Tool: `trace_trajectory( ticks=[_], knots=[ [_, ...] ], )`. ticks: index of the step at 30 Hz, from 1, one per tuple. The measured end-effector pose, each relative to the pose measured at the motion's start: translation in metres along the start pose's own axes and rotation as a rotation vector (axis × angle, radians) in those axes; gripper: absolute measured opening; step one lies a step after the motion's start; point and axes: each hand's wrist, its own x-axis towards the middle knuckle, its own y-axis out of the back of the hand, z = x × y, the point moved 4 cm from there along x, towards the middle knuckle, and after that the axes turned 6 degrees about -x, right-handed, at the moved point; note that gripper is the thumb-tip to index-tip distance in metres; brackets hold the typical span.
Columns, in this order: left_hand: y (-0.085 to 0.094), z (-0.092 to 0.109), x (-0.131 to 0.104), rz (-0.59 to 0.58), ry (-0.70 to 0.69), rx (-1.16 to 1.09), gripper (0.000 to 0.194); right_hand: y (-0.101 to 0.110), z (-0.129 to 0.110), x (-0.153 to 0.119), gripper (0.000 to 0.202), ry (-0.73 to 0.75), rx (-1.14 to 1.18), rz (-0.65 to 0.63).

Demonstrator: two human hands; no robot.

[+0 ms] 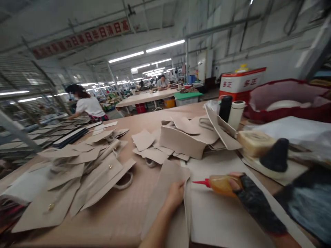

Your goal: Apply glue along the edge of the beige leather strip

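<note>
My left hand (176, 195) is closed on the edge of a beige leather-like panel (165, 182), which is folded or doubled along its right side. In a dark fingerless glove, my right hand (239, 186) grips a glue bottle (223, 184) of amber liquid. Its red nozzle points left, close to the panel's edge and apart from it. Under the bottle lies a pale board (207, 213). Just beyond my hands, a pile of beige pieces (186, 137) spreads over the table.
Beige bag pieces with metal studs (95, 175) heap up on the left of the table (144, 179). At right stand a thermos (236, 112), a yellowish block (256, 141), a black cone-shaped object (275, 155) and a dark red bag (287, 96). A co-worker (88, 103) stands left.
</note>
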Motion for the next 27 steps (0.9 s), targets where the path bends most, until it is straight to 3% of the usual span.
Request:
trace_trajectory(
  ticks=[4,9,17,23,27],
  knots=[
    [0.004,-0.002,0.011,0.013,-0.031,0.025,0.038,-0.005,0.010,0.002,0.036,-0.063,0.003,-0.010],
    [0.004,-0.001,0.010,0.023,-0.022,0.054,0.038,-0.018,0.006,0.016,0.034,0.032,-0.020,-0.009],
    [0.003,0.002,0.009,0.065,0.111,0.077,0.036,-0.028,0.012,0.020,0.021,0.154,0.040,-0.025],
    [0.002,0.001,0.009,0.084,0.106,0.095,0.038,-0.029,0.007,0.023,0.018,0.314,0.007,-0.111],
    [0.002,0.002,0.009,0.087,0.096,0.109,0.037,-0.028,0.006,0.026,0.017,0.311,0.014,-0.075]
  ],
)
